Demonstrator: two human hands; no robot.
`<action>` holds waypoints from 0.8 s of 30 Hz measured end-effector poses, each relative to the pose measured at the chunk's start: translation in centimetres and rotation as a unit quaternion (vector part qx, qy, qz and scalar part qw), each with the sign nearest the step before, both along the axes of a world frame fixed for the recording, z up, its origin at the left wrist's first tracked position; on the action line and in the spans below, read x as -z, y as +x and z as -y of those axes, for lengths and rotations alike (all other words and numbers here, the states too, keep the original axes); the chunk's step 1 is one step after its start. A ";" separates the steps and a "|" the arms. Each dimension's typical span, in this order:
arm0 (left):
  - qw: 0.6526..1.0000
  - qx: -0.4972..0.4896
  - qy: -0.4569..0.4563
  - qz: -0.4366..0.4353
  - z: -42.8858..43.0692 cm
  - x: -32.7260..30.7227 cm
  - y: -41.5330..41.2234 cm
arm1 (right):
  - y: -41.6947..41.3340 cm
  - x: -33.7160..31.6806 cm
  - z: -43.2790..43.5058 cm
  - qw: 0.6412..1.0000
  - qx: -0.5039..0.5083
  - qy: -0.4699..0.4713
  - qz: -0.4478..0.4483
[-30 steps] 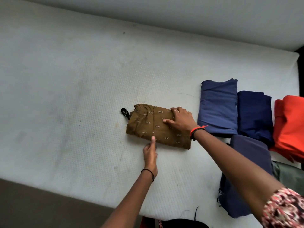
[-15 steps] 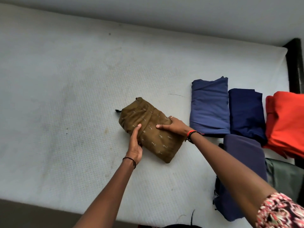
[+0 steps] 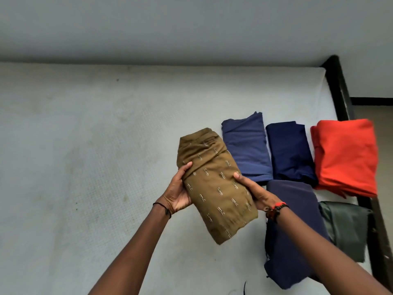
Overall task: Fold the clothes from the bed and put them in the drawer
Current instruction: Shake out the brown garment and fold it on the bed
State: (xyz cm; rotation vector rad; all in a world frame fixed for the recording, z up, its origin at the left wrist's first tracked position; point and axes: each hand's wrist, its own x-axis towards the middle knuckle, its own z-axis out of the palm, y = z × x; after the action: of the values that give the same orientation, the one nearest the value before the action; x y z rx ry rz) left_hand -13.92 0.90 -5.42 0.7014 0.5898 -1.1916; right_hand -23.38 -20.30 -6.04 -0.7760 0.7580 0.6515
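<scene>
1. The left hand (image 3: 177, 194), at the centre of the frame, grips the left edge of the brown patterned garment (image 3: 214, 186). Its thumb is curled over the top, and the fingers go underneath out of sight.
2. The right hand (image 3: 255, 192), just right of centre, holds the opposite edge the same way, thumb on top and fingers hidden below. Neither hand is spread or free.
3. The brown patterned garment is folded into a compact block and held clear of the mattress (image 3: 85, 167) between the two hands. Its folding looks finished.
4. At the lower right a purple garment (image 3: 293, 226) lies flat on the bed, its near end ragged. A grey-green garment (image 3: 344, 228) lies just beside it at the right edge. I cannot tell whether either of these is a finished fold.
5. Farther back, right of centre, three folded pieces lie side by side: a blue one (image 3: 246, 145), a dark navy one (image 3: 289, 150) and an orange-red one (image 3: 346, 156).
6. No drawer is in view, so nothing can be seen put away. The folding seems mostly done, and the whole putting-away step appears to be left.
7. Farthest off are the black bed frame (image 3: 338, 88) at the upper right and the pale wall (image 3: 191, 28) across the top.
</scene>
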 end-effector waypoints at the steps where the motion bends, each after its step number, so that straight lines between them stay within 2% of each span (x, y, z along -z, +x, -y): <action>1: 1.000 0.023 -0.009 -0.004 1.0 -0.3 0.4 | -0.4 -0.5 0.6 1.000 0.011 0.010 -0.019; 3: 0.998 0.067 -0.019 -0.001 3.1 -0.8 1.5 | -0.8 -1.4 1.9 0.999 0.016 0.006 -0.036; 8: 0.988 0.142 0.002 0.059 10.0 -1.5 4.8 | 0.1 -2.9 6.8 0.992 0.065 -0.103 0.031; 12: 0.984 0.141 0.033 0.100 14.5 -0.8 6.5 | 2.1 -1.8 9.7 0.970 0.091 -0.221 0.052; 17: 0.976 0.133 0.082 0.149 18.0 0.9 6.2 | 3.1 2.1 11.9 0.946 0.123 -0.298 0.042; 21: 0.939 0.163 0.189 0.235 17.7 4.4 4.8 | 3.1 4.7 11.8 0.928 0.115 -0.355 0.016; 24: 0.909 0.179 0.242 0.287 16.5 6.4 2.7 | 3.4 5.2 11.5 0.925 0.133 -0.356 0.002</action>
State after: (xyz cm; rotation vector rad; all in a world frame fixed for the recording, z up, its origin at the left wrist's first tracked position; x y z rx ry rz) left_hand -11.22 -15.62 -11.85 1.5740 0.2546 -1.0961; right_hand -19.99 -31.79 -11.22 -1.3039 1.0939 0.1070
